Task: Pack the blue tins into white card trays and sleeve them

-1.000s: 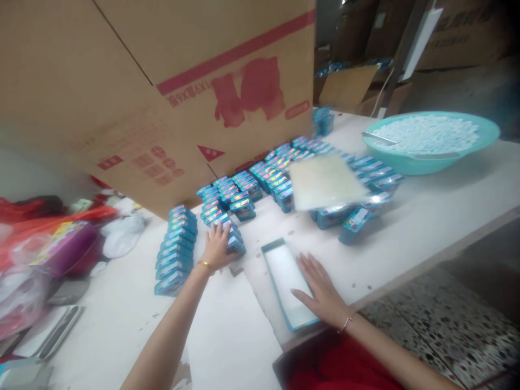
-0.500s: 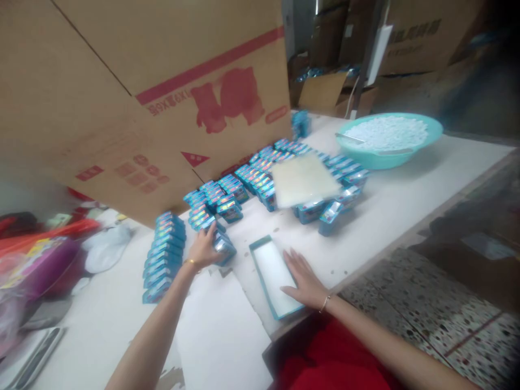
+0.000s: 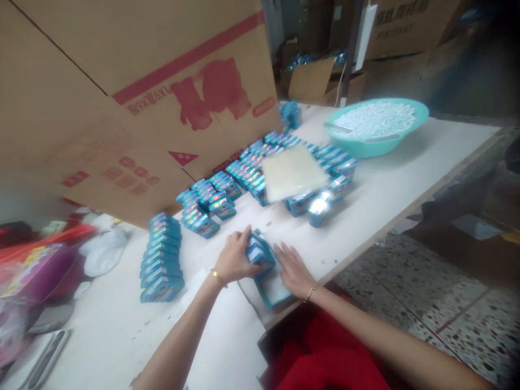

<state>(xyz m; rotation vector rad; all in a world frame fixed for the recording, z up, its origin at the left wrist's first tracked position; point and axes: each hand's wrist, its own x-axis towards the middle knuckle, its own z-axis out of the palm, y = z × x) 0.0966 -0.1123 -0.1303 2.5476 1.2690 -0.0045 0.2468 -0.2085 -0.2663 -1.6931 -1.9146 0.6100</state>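
My left hand (image 3: 235, 257) is closed around a few small blue boxes (image 3: 260, 253), at the far end of a shallow blue tray (image 3: 266, 300) with a white inside. The near part of that tray holds nothing. Along the tray's right side lies my right hand (image 3: 294, 272), fingers stretched out and holding nothing. Rows of blue boxes (image 3: 162, 260) stand at the left, and more blue boxes (image 3: 201, 222) are grouped beyond the tray. A cream flat sheet (image 3: 294, 172) rests on top of some boxes.
A turquoise basin (image 3: 377, 143) full of small white pieces stands at the back right of the white table (image 3: 390, 189). A large cardboard carton (image 3: 154, 65) rises behind the boxes. Plastic bags (image 3: 103, 252) and a purple item (image 3: 44, 271) lie at the left.
My left hand has moved right, bringing a few blue boxes from the group to the tray's far end. My right hand stays beside the tray. The whole view has shifted slightly.
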